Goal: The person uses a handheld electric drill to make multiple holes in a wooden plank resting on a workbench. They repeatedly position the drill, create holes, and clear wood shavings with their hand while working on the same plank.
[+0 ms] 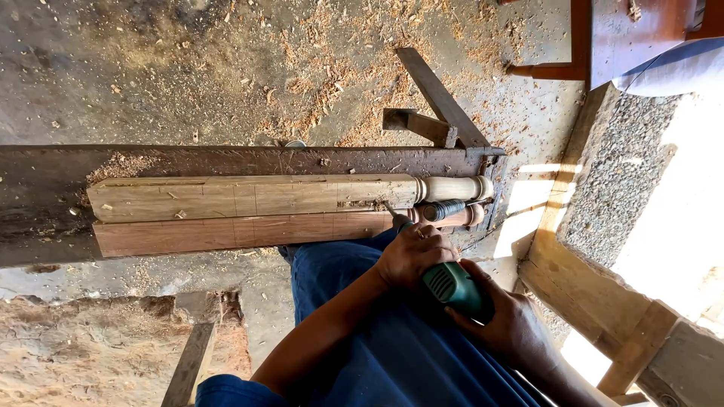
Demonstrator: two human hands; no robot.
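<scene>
Sawdust and curled wood shavings (332,83) lie scattered over a rough grey concrete floor (151,68), thickest near the middle of the far side. Across the view runs one long dark table (45,188), a heavy worn plank with scratches and dust on its face. Two turned wooden legs lie on it side by side, touching along their length. The far one, a pale wooden leg (249,196), is square in section with a shallow mortise cut near its left end, and it turns into rounded rings and a cylinder at its right end. The near one, a reddish wooden leg (226,234), is the same shape but darker, its round end partly hidden behind the tool.

One green power drill (452,283) with a black chuck points its bit at the joint between the two legs, near where the square parts end. The left hand (411,252) is clenched over the front of the drill body, the fingers wrapped down around it. The right hand (509,328) grips the rear of the drill, its fingers closed round the green plastic housing. Both forearms come up over blue cloth (392,347) covering the person's lap.

Two dark wooden offcuts (434,113) lie crossed on the floor beyond the table. At right stands a pale timber frame (603,301) beside a pebbled concrete slab (618,173), with red-brown furniture (603,38) in the far corner.
</scene>
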